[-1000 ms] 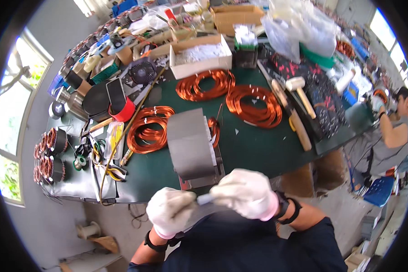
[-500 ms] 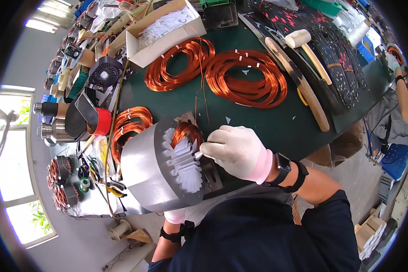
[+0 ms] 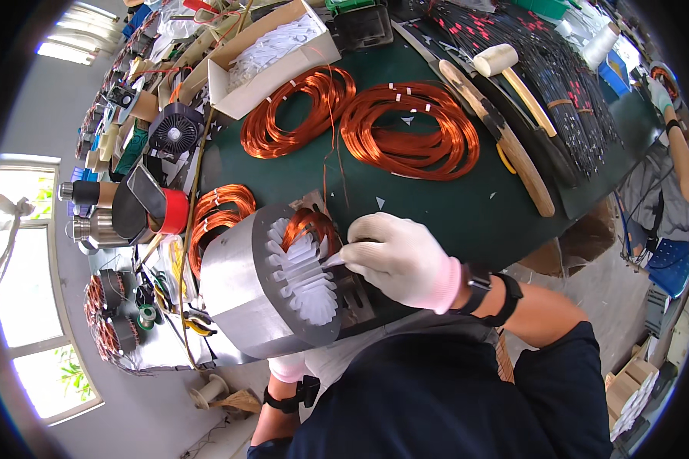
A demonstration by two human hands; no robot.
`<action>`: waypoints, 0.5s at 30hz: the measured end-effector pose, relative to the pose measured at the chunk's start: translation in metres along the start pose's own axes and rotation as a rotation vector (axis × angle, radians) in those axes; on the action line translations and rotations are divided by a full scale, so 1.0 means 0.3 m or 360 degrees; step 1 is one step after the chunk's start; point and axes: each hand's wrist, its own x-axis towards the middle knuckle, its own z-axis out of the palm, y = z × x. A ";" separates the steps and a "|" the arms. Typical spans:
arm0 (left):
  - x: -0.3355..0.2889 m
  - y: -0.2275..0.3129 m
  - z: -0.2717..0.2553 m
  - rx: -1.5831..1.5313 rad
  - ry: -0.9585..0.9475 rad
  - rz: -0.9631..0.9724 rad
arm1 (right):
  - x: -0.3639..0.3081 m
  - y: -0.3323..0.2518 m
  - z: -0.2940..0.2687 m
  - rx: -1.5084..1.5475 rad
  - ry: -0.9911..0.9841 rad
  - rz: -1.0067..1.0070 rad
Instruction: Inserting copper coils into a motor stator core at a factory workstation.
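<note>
A grey steel motor stator [image 3: 233, 287] lies on its side at the table's near edge, its round opening facing right. White slot liners [image 3: 306, 268] fan out around the inside of its bore. A bundle of copper wire [image 3: 311, 223] is looped in the upper part of the bore. My right hand [image 3: 398, 256], in a white glove with a pink cuff, is beside the opening, fingertips pinched on a small white insulating strip [image 3: 334, 261]. My left hand [image 3: 287, 366], also gloved, is below the stator; its fingers are hidden behind it.
Copper coils [image 3: 409, 134] lie on the green tabletop [image 3: 283, 174]. A carton of white strips [image 3: 264, 57] stands behind. To the right are a mallet [image 3: 497, 61], a wooden bar [image 3: 505, 145] and dark sleeving bundles [image 3: 528, 69]. Bottles [image 3: 92, 228], a fan [image 3: 176, 130] and pliers [image 3: 199, 325] sit left.
My right hand has turned slightly and its fingertips have drawn a little away from the bore, so the white strip shows more. The whole view has shifted slightly. The stator stays in place.
</note>
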 end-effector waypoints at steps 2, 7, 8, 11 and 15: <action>0.011 0.003 -0.023 0.0003 -0.0054 -0.0007 | 0.005 0.001 0.054 0.0162 0.0116 -0.0060; 0.071 0.011 0.003 0.0035 -0.0110 -0.0011 | -0.012 -0.006 0.003 0.0228 -0.0038 0.0148; 0.077 0.015 -0.014 0.0045 -0.0123 -0.0017 | -0.013 -0.008 0.020 0.0230 -0.0036 0.0150; 0.085 0.017 -0.025 0.0069 -0.0164 -0.0026 | 0.007 -0.013 0.080 0.0369 0.0026 0.0100; 0.101 0.019 -0.034 0.0111 -0.0181 -0.0036 | -0.017 -0.001 0.026 0.0345 0.0020 0.0209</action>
